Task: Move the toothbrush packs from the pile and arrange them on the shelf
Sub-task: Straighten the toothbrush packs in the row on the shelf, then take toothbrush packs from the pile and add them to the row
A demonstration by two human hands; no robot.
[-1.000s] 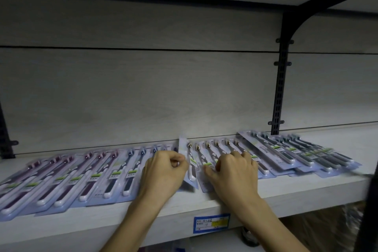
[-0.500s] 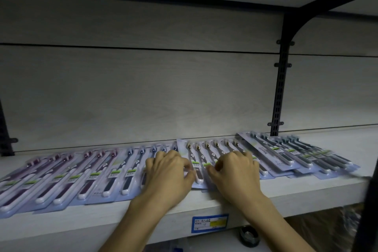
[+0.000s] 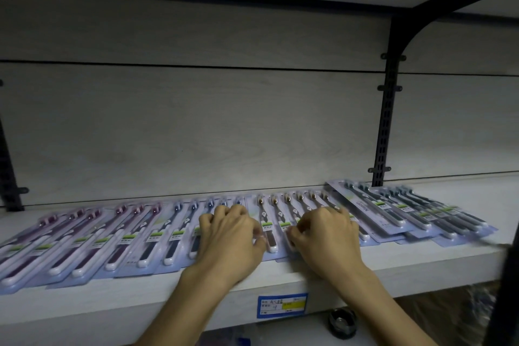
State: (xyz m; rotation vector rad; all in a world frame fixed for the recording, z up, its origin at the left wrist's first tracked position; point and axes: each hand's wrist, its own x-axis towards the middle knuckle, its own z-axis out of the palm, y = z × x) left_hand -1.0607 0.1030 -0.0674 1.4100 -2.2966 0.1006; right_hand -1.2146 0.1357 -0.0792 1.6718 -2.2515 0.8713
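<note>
Toothbrush packs lie flat in an overlapping row along the pale shelf [image 3: 112, 298]: purple-headed packs [image 3: 84, 239] on the left, blue-headed packs [image 3: 174, 233], gold-headed ones in the middle and dark-headed packs [image 3: 407, 211] on the right. A gold-headed toothbrush pack [image 3: 271, 233] lies flat between my hands. My left hand [image 3: 230, 236] rests with curled fingers on the blue-headed packs, its thumb against that pack's left edge. My right hand [image 3: 325, 236] is curled over the gold-headed packs, thumb and forefinger pinching at the pack's right edge. No separate pile shows.
A black slotted upright and bracket [image 3: 386, 121] stands at the back right, carrying the shelf above. Another bracket [image 3: 8, 177] is at the far left. A blue and yellow price label [image 3: 282, 305] sits on the shelf's front edge, with a dark round object [image 3: 341, 321] below.
A second ago my left hand held a pack tilted on edge between the blue and gold groups. It now lies flat in the row, and both hands have settled on the packs.
</note>
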